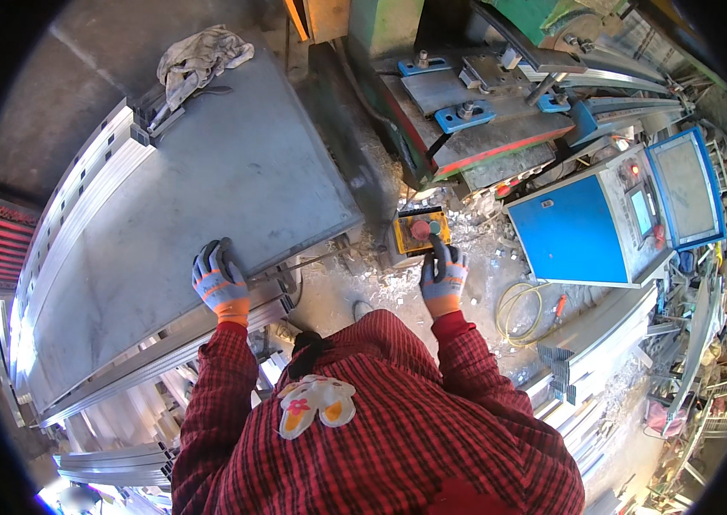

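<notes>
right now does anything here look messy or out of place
Yes. Pale metal scraps litter the floor around the yellow button box under the right hand. A crumpled rag lies at the far corner of the steel sheet the left hand touches.

A small yellow control box (420, 230) with a red and a green button lies right of centre. A large flat grey metal sheet (209, 197) spreads left, tilted.

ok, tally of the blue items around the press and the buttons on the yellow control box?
Blue metal clamp brackets on the press bed: 2
Blue control cabinet: 1
Blue-framed open cabinet door: 1
Buttons on the yellow control box: 2, one red, one green under the gloved right hand
Total: 6
</notes>
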Available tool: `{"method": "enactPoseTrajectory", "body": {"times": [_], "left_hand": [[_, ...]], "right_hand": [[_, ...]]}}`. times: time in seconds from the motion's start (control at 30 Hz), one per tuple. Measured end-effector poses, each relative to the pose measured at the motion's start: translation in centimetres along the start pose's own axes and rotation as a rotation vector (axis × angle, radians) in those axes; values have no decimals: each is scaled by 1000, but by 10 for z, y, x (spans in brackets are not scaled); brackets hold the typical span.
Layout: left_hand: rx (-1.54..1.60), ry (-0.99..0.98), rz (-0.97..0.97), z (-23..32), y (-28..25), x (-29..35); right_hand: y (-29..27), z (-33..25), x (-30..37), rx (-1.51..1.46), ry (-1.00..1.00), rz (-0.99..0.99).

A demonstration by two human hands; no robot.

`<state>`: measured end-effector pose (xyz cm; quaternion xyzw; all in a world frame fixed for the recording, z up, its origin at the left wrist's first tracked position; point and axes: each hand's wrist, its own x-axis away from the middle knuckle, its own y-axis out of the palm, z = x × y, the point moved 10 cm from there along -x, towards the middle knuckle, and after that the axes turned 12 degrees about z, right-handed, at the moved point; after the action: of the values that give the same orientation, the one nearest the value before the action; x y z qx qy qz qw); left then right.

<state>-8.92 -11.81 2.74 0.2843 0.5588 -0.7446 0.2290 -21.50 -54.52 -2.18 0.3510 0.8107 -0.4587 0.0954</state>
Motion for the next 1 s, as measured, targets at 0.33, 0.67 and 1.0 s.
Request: {"method": "enactPoseTrajectory", "body": {"times": [0.33, 0.67, 1.0], "left_hand": [[1, 12, -30, -4, 3, 0], [89, -77, 16, 2, -19, 3], [32, 11, -2, 2, -33, 39]], "right_hand": [[34, 50, 1, 360, 208, -345], [24, 32, -24, 304, 86, -384], [75, -157, -7, -263, -399, -168]]}}
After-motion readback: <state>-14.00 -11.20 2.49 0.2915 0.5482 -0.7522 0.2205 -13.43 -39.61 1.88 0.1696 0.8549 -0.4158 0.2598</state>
